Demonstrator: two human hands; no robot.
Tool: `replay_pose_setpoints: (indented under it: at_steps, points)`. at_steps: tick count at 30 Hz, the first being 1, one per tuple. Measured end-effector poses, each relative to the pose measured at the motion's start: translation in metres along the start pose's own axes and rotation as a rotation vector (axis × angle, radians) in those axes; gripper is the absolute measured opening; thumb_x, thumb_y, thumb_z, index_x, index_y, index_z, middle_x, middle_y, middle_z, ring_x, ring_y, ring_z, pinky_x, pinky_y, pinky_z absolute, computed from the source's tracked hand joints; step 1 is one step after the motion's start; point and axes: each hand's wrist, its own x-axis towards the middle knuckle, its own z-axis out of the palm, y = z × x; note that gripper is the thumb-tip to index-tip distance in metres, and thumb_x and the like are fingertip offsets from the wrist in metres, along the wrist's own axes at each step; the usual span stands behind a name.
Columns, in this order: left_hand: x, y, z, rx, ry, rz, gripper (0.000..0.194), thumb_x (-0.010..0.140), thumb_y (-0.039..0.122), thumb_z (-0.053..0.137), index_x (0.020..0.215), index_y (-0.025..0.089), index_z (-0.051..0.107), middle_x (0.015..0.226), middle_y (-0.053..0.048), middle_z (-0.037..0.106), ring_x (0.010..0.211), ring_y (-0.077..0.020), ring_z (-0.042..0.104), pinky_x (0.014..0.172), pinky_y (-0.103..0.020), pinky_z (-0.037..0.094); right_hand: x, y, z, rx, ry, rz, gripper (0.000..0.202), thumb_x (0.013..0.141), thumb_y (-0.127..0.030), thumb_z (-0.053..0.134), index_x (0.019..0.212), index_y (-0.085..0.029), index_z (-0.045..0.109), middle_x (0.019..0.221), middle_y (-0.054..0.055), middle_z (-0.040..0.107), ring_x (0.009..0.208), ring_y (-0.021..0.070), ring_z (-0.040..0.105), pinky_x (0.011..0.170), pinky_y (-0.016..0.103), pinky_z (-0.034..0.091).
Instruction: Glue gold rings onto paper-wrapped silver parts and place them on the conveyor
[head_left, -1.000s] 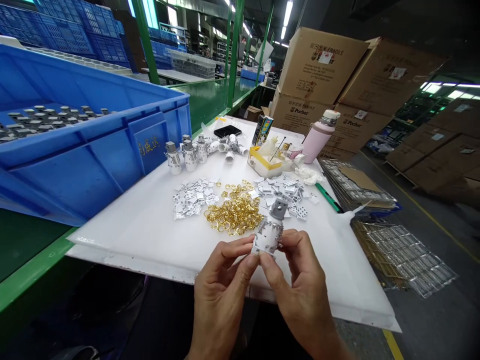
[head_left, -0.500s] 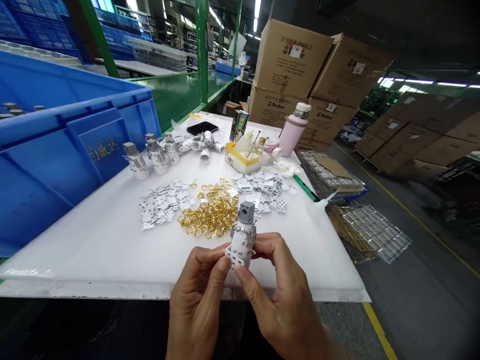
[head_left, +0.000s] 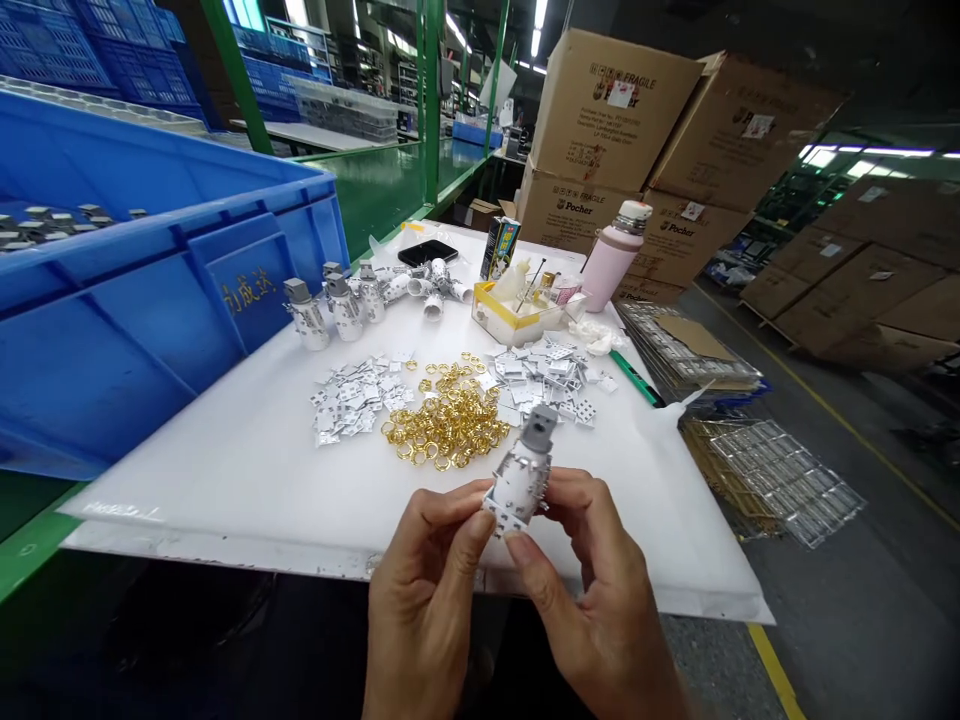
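Near the front edge of the table, my right hand (head_left: 600, 585) grips a white cylindrical part (head_left: 523, 478) with a grey block on top and small silver fittings round its body. The part leans to the right. Between thumb and fingers, my left hand (head_left: 429, 590) pinches a small white plate with dark holes (head_left: 504, 516) against the part's lower side; my right thumb is beside the plate. Just beyond lie a heap of gold rings (head_left: 450, 425), a left pile of white plates (head_left: 356, 395) and a right pile of white plates (head_left: 544, 372).
Similar grey-topped parts (head_left: 345, 308) stand by the blue crate (head_left: 150, 300) at left. Farther back are a phone (head_left: 427, 253), a yellow-rimmed tray (head_left: 510, 325) and a pink bottle (head_left: 611, 265). A green-handled tool (head_left: 636, 378) lies at right. Cartons (head_left: 607, 120) are stacked behind.
The whole scene has shifted right in the view, showing more of the crate's contents. The cylindrical part, upright before, now tilts right. Both hands keep their holds.
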Motion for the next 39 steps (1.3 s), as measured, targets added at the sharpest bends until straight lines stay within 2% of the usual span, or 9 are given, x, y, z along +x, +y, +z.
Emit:
replay_pose_setpoints:
  at_steps: [3,6,15,23,27,31,34,37,39]
  points:
    - [0.0,0.002,0.001,0.092,0.027,0.084,0.008,0.073,0.019,0.076,0.077,0.026,0.073,0.088,-0.001,0.072,0.096,-0.0202,0.065,0.09,-0.025,0.048,-0.002,0.005,0.002,0.176,0.005,0.086,0.025,0.09,-0.018,0.056,0.113,-0.025,0.05,0.105,0.004,0.06,0.1,0.017,0.061,0.088,0.028,0.053]
    - [0.002,0.004,0.0,0.194,0.011,0.139,0.01,0.072,0.016,0.076,0.077,0.025,0.076,0.092,-0.003,0.074,0.096,-0.022,0.066,0.091,-0.027,0.048,-0.002,0.009,0.006,0.309,0.048,0.176,0.017,0.089,-0.019,0.059,0.103,-0.024,0.051,0.094,0.002,0.062,0.089,0.0141,0.065,0.078,0.022,0.056]
    - [0.001,0.002,-0.005,0.226,0.01,0.187,0.013,0.067,0.016,0.08,0.076,0.025,0.077,0.097,-0.006,0.075,0.095,-0.0247,0.068,0.09,-0.031,0.051,-0.004,0.012,0.015,0.372,0.198,0.208,0.014,0.086,-0.018,0.063,0.094,-0.023,0.054,0.09,0.0,0.065,0.085,0.0122,0.068,0.073,0.017,0.057]
    - [-0.001,-0.006,-0.004,0.185,0.033,0.144,0.009,0.069,0.016,0.078,0.071,0.025,0.075,0.098,-0.005,0.076,0.093,-0.025,0.068,0.088,-0.032,0.052,-0.007,0.012,0.004,0.249,0.0,0.12,0.019,0.092,-0.016,0.055,0.107,-0.027,0.05,0.101,0.002,0.062,0.094,0.0122,0.065,0.08,0.018,0.053]
    - [-0.001,-0.011,-0.007,0.133,-0.051,0.177,0.007,0.08,0.019,0.069,0.082,0.024,0.073,0.102,-0.004,0.074,0.101,-0.0206,0.066,0.089,-0.026,0.05,-0.009,0.008,0.001,0.242,-0.026,0.156,0.02,0.093,-0.019,0.054,0.111,-0.027,0.05,0.105,0.002,0.061,0.1,0.0144,0.061,0.088,0.023,0.051]
    - [0.004,-0.003,-0.01,-0.057,-0.165,-0.085,0.006,0.085,0.025,0.065,0.08,0.023,0.067,0.08,0.001,0.07,0.084,-0.0123,0.065,0.077,-0.017,0.051,-0.003,0.0,-0.01,0.158,-0.052,0.123,0.016,0.092,-0.023,0.055,0.108,-0.026,0.056,0.111,0.004,0.061,0.108,0.0185,0.058,0.094,0.03,0.048]
    - [0.01,0.005,-0.011,-0.283,-0.229,-0.393,0.01,0.087,0.029,0.062,0.083,0.02,0.061,0.085,-0.002,0.07,0.082,-0.0136,0.066,0.079,-0.024,0.055,0.008,0.007,-0.027,0.066,-0.017,0.119,0.013,0.092,-0.028,0.056,0.103,-0.024,0.061,0.113,0.005,0.062,0.108,0.02,0.058,0.093,0.033,0.048]
    - [0.014,0.006,-0.014,-0.421,-0.201,-0.574,0.009,0.085,0.022,0.065,0.092,0.019,0.062,0.106,-0.007,0.071,0.099,-0.0213,0.068,0.093,-0.04,0.055,0.019,0.035,-0.055,-0.139,0.308,0.121,0.017,0.092,-0.036,0.055,0.099,-0.021,0.061,0.1,0.005,0.065,0.093,0.0179,0.062,0.085,0.032,0.05]
    - [0.014,0.005,-0.016,-0.457,-0.154,-0.628,0.015,0.083,0.017,0.066,0.097,0.018,0.062,0.111,-0.009,0.07,0.104,-0.0255,0.068,0.095,-0.043,0.054,0.026,0.063,-0.079,-0.29,0.565,0.118,0.026,0.089,-0.041,0.057,0.103,-0.02,0.057,0.101,0.007,0.063,0.09,0.0184,0.06,0.082,0.034,0.049]
